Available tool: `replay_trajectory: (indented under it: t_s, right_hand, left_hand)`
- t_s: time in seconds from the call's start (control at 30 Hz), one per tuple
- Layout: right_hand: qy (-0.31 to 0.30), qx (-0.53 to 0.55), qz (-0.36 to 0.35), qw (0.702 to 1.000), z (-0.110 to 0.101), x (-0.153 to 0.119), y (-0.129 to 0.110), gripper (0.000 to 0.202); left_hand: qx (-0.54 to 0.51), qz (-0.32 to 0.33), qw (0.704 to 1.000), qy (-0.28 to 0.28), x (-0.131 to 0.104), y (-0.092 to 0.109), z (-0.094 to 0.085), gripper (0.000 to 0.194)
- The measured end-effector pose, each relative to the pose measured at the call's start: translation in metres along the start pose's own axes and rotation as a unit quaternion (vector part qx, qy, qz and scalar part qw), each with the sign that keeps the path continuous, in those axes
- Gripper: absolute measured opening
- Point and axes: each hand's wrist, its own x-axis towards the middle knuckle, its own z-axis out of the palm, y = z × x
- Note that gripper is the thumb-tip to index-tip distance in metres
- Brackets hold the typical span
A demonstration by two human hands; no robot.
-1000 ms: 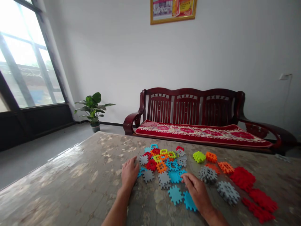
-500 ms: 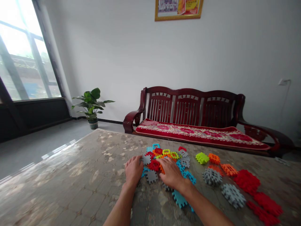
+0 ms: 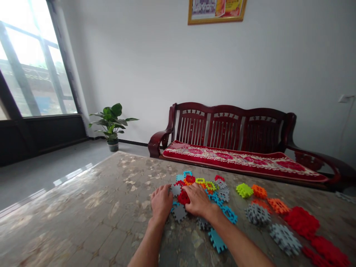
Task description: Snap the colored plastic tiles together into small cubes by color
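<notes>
Interlocking plastic tiles with toothed edges lie in a mixed pile on the table. My left hand (image 3: 161, 203) rests palm down at the pile's left edge, fingers stretched forward, its thumb side against a grey tile (image 3: 175, 190). My right hand (image 3: 198, 199) spreads over the middle of the pile, with thumb and forefinger apart on either side of a red tile (image 3: 183, 197). Another grey tile (image 3: 179, 213) lies flat between my wrists. Yellow-green frame tiles (image 3: 210, 185) and blue tiles (image 3: 229, 214) show beyond and beside my right hand, which covers part of the pile.
Sorted to the right are a lime stack (image 3: 244, 190), orange tiles (image 3: 278, 206), grey stacks (image 3: 257, 214) and red stacks (image 3: 302, 222). A patterned cloth covers the table (image 3: 111, 215). Behind it stand a dark wooden bench (image 3: 222, 128) and a potted plant (image 3: 111, 122).
My right hand has shifted left across the pile, from beside the orange tiles to the red tile. My left hand stays at the pile's left edge. The view has turned slightly left.
</notes>
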Motion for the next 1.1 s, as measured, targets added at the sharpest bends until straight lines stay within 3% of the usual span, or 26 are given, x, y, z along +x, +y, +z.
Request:
replay_trajectory:
  t_s: [0.23,0.43,0.6,0.8,0.93,1.1]
  right_hand:
    - [0.078,0.079,0.009,0.994,-0.013,-0.017,0.003,0.063]
    - [0.1,0.095,0.042,0.99,-0.03,-0.067,0.031,0.066]
    - [0.101,0.141,0.1,0.98,-0.02,-0.102,0.059,0.06]
    - [0.178,0.221,0.217,0.934,-0.005,-0.122,0.079,0.06]
    - [0.149,0.222,0.253,0.93,-0.002,-0.129,0.079,0.062]
    - [0.136,0.165,0.257,0.942,-0.003,-0.125,0.061,0.064]
  left_hand:
    - [-0.001,0.002,1.0,0.005,0.003,-0.004,0.005,0.042]
    - [-0.003,0.008,1.0,-0.001,0.004,-0.005,0.006,0.043]
    - [0.003,0.012,1.0,-0.008,0.004,-0.004,0.003,0.043]
    - [0.017,0.014,1.0,-0.014,0.003,-0.003,0.002,0.045]
    - [0.02,0.018,1.0,-0.009,0.003,-0.002,0.002,0.044]
    - [0.021,0.018,1.0,-0.01,0.004,-0.002,0.002,0.044]
